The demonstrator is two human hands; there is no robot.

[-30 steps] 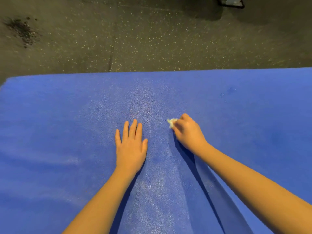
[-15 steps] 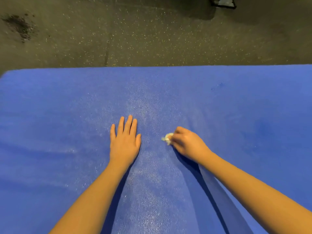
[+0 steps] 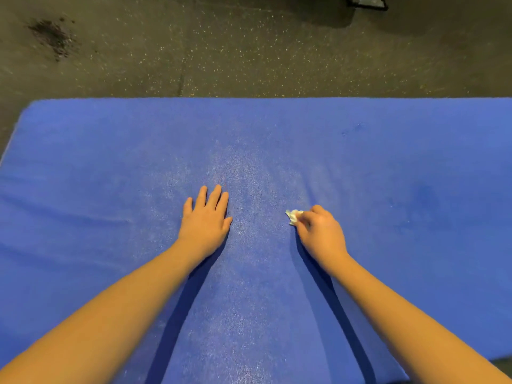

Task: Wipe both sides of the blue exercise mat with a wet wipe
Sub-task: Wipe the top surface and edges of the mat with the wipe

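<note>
The blue exercise mat [image 3: 388,167] lies flat on the floor and fills most of the view. My left hand [image 3: 205,220] rests flat on its middle, fingers straight and together. To the right, my right hand [image 3: 321,231] has its fingers curled round a small crumpled white wet wipe [image 3: 293,216] and holds it down on the mat. Only a corner of the wipe shows past the fingers. A pale sheen runs down the mat's middle between my arms.
Dark speckled rubber floor [image 3: 249,51] lies beyond the mat's far edge. A dark stain [image 3: 51,37] marks the floor at the far left. A dark framed object [image 3: 368,2] sits at the top right edge. The mat's left corner [image 3: 27,112] is in view.
My right hand has drawn the wipe back toward me and a little to the right across the mat. The left hand has stayed flat in place. The view has shifted slightly.
</note>
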